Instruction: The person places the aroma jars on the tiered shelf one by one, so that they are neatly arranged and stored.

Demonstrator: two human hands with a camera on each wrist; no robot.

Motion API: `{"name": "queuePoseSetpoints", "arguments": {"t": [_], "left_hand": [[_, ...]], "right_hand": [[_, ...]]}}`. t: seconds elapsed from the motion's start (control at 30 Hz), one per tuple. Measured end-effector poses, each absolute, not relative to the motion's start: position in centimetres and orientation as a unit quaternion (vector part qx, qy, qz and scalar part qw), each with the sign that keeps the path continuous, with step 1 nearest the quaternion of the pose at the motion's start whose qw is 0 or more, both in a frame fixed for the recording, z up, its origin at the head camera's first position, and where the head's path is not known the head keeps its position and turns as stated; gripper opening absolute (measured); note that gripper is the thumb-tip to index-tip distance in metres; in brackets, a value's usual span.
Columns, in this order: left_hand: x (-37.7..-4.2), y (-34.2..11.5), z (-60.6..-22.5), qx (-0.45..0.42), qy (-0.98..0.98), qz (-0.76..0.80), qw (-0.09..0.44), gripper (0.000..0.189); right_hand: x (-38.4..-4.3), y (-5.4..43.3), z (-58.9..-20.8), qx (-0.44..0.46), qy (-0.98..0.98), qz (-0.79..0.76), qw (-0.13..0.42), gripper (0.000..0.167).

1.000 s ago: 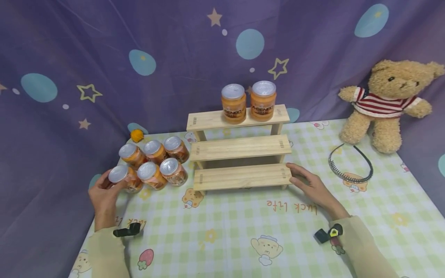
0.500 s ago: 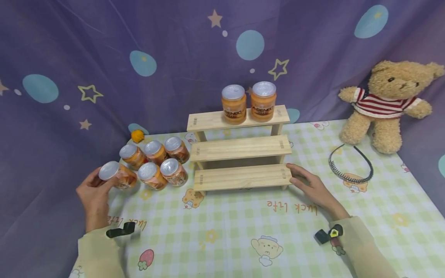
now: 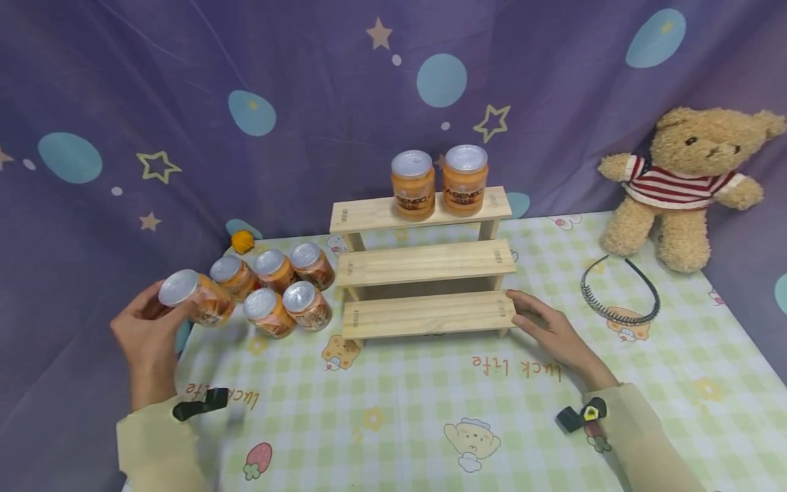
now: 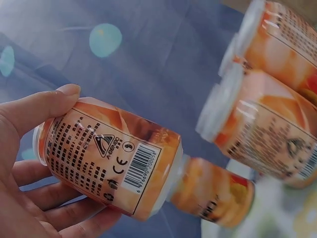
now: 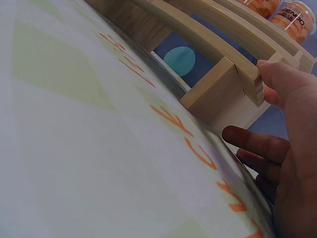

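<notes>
My left hand (image 3: 146, 335) grips an orange-labelled jar (image 3: 208, 301) with a silver lid, tilted, at the left of the group. In the left wrist view the jar's barcode label (image 4: 101, 158) faces the camera, with the thumb on one side and the fingers beneath. Several matching jars (image 3: 312, 311) stand just right of it. A three-step wooden rack (image 3: 424, 314) stands mid-table, with two jars (image 3: 465, 181) on its top step. My right hand (image 3: 553, 333) holds the right end of the lowest step, thumb and a finger at its corner (image 5: 247, 74).
A yellow-orange ball (image 3: 242, 240) lies behind the jars. At the right sit a teddy bear (image 3: 679, 178) in a striped shirt and a black toothed headband (image 3: 654, 301). A purple patterned curtain (image 3: 332, 102) hangs behind the checked tablecloth (image 3: 320, 424).
My left hand has taken the front-left jar out of the group, leftward and slightly up, tilting it. The right hand and the rack have stayed put.
</notes>
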State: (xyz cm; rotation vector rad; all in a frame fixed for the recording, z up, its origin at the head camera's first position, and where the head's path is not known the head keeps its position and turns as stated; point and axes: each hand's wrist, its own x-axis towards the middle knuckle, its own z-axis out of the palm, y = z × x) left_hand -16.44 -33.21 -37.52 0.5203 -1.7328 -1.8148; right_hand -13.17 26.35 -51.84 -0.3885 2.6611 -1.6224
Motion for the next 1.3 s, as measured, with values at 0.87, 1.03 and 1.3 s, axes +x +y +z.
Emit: {"name": "queuePoseSetpoints", "arguments": {"t": [0.87,1.03,1.3], "left_hand": [[-17.7,-26.9,-31.4,0.049,-0.672,-0.681,0.286,0.051],[-18.4,-25.2,-30.7,0.011,-0.672,-0.685,0.282,0.049],[-19.8,-22.7,-29.8,-0.024,-0.676,-0.691,0.256,0.046]], "right_hand": [[-12.9,26.2,-52.0,-0.118,0.845,-0.522,0.004,0.048],[-13.0,26.3,-52.1,-0.128,0.844,-0.520,-0.002,0.048],[-13.2,26.3,-52.1,-0.127,0.849,-0.513,-0.008,0.048]]}}
